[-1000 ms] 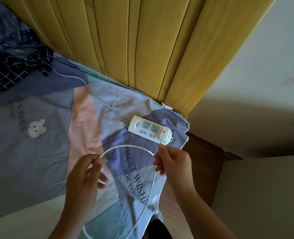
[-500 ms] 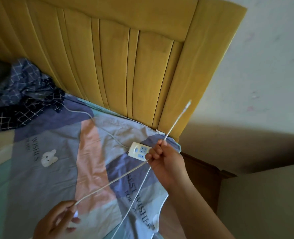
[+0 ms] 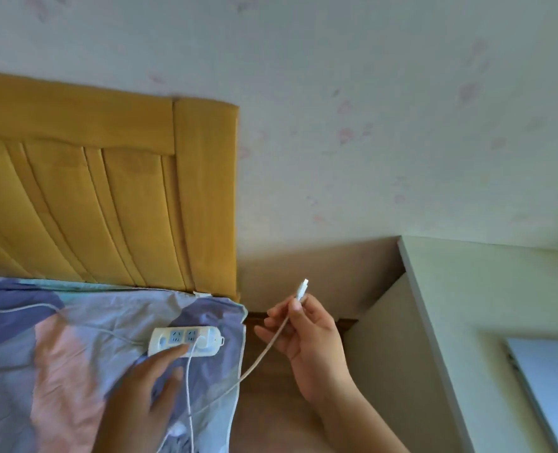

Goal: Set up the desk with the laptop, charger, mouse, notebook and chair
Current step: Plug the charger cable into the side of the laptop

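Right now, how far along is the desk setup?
Early on. The laptop already lies closed on the desk. In hand: the right hand holds the charger cable near its plug end, while the left hand rests by the power strip on the bed. Connecting the cable to the laptop is left; mouse, notebook and chair are not in view.
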